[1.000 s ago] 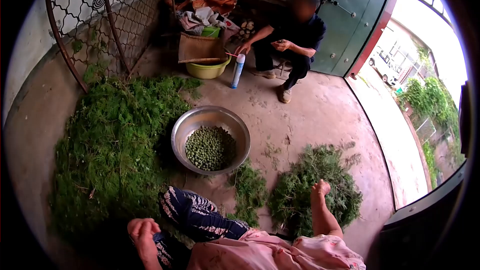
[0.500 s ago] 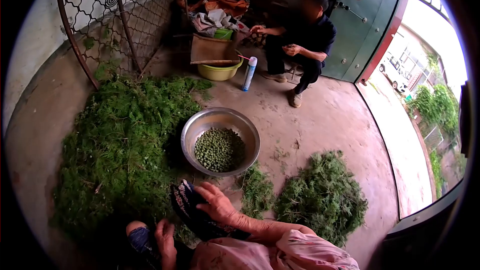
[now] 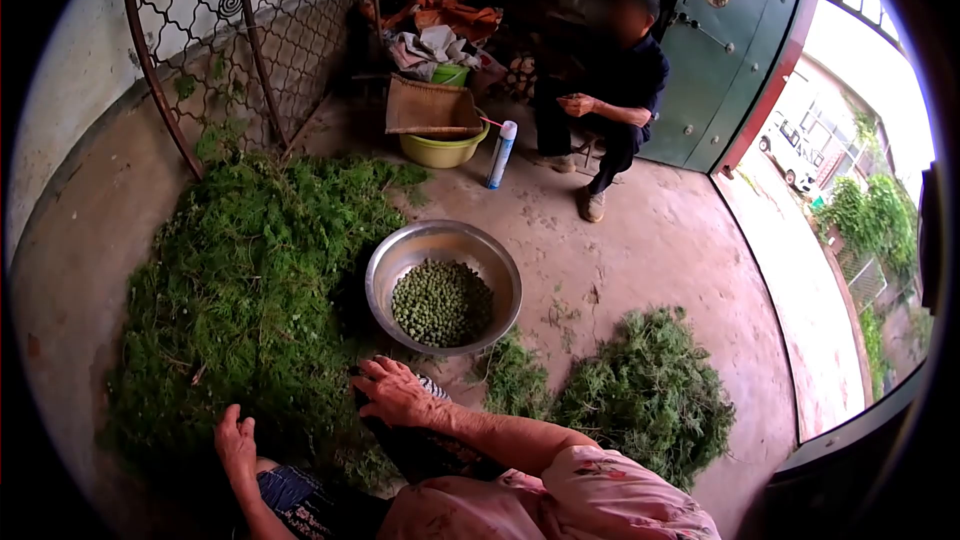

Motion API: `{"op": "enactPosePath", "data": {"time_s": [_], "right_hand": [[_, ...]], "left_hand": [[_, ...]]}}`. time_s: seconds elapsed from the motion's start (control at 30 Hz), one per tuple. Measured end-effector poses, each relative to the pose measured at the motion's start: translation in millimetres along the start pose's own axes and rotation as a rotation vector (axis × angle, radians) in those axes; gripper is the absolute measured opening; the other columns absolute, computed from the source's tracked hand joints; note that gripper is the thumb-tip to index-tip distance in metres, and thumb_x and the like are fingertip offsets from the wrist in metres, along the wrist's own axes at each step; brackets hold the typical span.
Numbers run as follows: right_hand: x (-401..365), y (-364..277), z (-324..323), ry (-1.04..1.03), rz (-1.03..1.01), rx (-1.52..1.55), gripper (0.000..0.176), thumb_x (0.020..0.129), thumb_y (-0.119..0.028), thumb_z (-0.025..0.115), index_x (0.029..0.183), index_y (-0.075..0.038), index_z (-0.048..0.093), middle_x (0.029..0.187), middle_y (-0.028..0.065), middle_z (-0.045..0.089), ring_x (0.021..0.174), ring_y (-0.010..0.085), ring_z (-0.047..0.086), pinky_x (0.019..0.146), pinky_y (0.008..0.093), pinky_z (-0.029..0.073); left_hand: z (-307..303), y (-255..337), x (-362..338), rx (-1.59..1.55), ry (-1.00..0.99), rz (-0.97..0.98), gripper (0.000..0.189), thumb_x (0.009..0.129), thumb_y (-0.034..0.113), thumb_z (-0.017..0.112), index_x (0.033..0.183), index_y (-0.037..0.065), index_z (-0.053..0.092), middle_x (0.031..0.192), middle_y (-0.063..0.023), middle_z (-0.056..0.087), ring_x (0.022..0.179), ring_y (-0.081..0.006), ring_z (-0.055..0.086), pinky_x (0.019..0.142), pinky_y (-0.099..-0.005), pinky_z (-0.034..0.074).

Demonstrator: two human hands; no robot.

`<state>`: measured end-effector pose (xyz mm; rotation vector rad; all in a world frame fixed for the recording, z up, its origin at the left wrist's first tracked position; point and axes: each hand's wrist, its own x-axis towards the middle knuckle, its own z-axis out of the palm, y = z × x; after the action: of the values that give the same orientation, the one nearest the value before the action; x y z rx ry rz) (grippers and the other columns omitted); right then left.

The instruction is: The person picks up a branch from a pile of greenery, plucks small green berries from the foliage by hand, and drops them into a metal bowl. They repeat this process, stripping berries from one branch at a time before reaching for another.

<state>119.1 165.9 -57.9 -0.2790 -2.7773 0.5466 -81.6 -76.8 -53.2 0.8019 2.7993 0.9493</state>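
My left hand [image 3: 236, 443] is over the near edge of a big heap of feathery green branches [image 3: 260, 280]. Its fingers are loosely bent and apart, with nothing visible in them. Beside my knee, just below the metal basin, my right hand [image 3: 396, 392] is open with its fingers spread and holds nothing. The wide metal basin [image 3: 508, 285] stands on the floor and contains many small round green seed cones [image 3: 440, 302]. To its right lies a smaller pile of green sprigs [image 3: 645, 395], with a few loose sprigs [image 3: 515, 375] between.
Another person [image 3: 610, 90] sits low at the back, hands together. Near them are a spray can [image 3: 501, 155], a yellow tub [image 3: 440, 152] and a woven scoop [image 3: 430, 107]. A metal lattice [image 3: 190, 30] leans at the left wall; a green door [image 3: 715, 50] stands at right.
My left hand has moved from my lap leftward and up to the heap. My right hand has shifted slightly left. The other person's outstretched hand has drawn back.
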Motion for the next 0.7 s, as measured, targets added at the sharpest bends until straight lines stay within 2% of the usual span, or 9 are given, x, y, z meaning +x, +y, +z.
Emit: {"op": "enactPosePath", "data": {"time_s": [0.07,0.13,0.17,0.27,0.3,0.33,0.47,0.53,0.7], "right_hand": [[5.2,0.5,-2.8,-0.016,0.043,0.003,0.049,0.07,-0.034,0.068,0.11,-0.01,0.055,0.108,0.0097,0.048,0.103,0.0301,0.045,0.083,0.0427,0.041],[8.1,1.8,-3.9,-0.029,0.091,0.004,0.047,0.071,-0.035,0.066,0.109,-0.01,0.056,0.105,0.0093,0.05,0.101,0.0293,0.046,0.082,0.042,0.041],[6.6,1.9,-2.4,0.0,0.087,-0.003,0.046,0.072,-0.036,0.065,0.109,-0.01,0.056,0.104,0.009,0.05,0.1,0.0288,0.047,0.081,0.0415,0.042],[3.7,-0.3,-5.1,0.049,0.086,-0.018,0.046,0.072,-0.036,0.064,0.108,-0.01,0.056,0.103,0.0086,0.051,0.1,0.0283,0.047,0.08,0.041,0.042],[3.3,-4.1,-8.6,0.069,0.085,-0.019,0.045,0.072,-0.036,0.064,0.109,-0.01,0.056,0.103,0.0085,0.051,0.1,0.0282,0.047,0.08,0.041,0.042],[3.4,-6.2,-13.9,-0.066,0.152,0.039,0.045,0.074,-0.036,0.063,0.109,-0.008,0.055,0.117,0.0124,0.048,0.111,0.0323,0.042,0.089,0.043,0.038],[0.5,-7.1,-15.4,-0.057,0.157,0.032,0.047,0.074,-0.036,0.063,0.11,-0.008,0.054,0.117,0.0124,0.047,0.111,0.0318,0.042,0.09,0.0432,0.038],[-3.4,-2.3,-7.3,0.12,0.064,-0.03,0.046,0.071,-0.034,0.066,0.109,-0.009,0.055,0.105,0.0082,0.048,0.101,0.028,0.045,0.081,0.0416,0.041],[-10.4,-10.1,-11.0,0.124,0.004,-0.184,0.049,0.073,-0.033,0.063,0.112,-0.005,0.054,0.115,0.013,0.046,0.11,0.0336,0.041,0.09,0.0465,0.036]], "left_hand": [[9.1,-37.5,3.6,0.104,0.022,-0.005,0.038,0.074,0.007,0.062,0.11,-0.001,0.054,0.101,-0.0224,0.059,0.091,-0.0362,0.057,0.077,-0.0405,0.047],[15.3,-51.1,2.6,0.253,-0.191,-0.129,0.043,0.071,0.013,0.065,0.111,0.0,0.055,0.104,-0.0223,0.059,0.097,-0.0363,0.056,0.08,-0.0414,0.046],[4.8,-36.4,5.9,0.365,-0.455,-0.143,0.045,0.07,0.017,0.067,0.111,0.001,0.056,0.102,-0.0219,0.06,0.097,-0.0353,0.056,0.081,-0.0398,0.046],[11.0,-32.9,1.0,0.234,-0.456,-0.132,0.044,0.069,0.018,0.067,0.108,0.001,0.057,0.098,-0.0202,0.061,0.095,-0.0346,0.056,0.08,-0.0396,0.046],[13.7,-35.7,-0.6,0.221,-0.365,-0.092,0.043,0.069,0.017,0.067,0.107,0.001,0.057,0.095,-0.0191,0.062,0.093,-0.0345,0.057,0.079,-0.0403,0.046],[15.8,-38.7,-2.2,0.208,-0.276,-0.053,0.041,0.069,0.017,0.066,0.106,0.001,0.058,0.093,-0.018,0.062,0.091,-0.0344,0.057,0.078,-0.041,0.046],[17.4,-47.6,-1.0,0.281,-0.289,-0.039,0.039,0.069,0.017,0.066,0.104,0.002,0.058,0.088,-0.0167,0.062,0.088,-0.034,0.057,0.077,-0.0425,0.045],[14.1,-39.0,-4.7,0.266,-0.26,-0.022,0.038,0.069,0.017,0.067,0.103,0.001,0.058,0.088,-0.0165,0.062,0.088,-0.0336,0.056,0.077,-0.0427,0.045],[11.3,-39.5,-6.9,0.263,-0.262,-0.054,0.037,0.069,0.015,0.067,0.102,0.001,0.058,0.087,-0.016,0.062,0.088,-0.0335,0.056,0.078,-0.042,0.045]]}}
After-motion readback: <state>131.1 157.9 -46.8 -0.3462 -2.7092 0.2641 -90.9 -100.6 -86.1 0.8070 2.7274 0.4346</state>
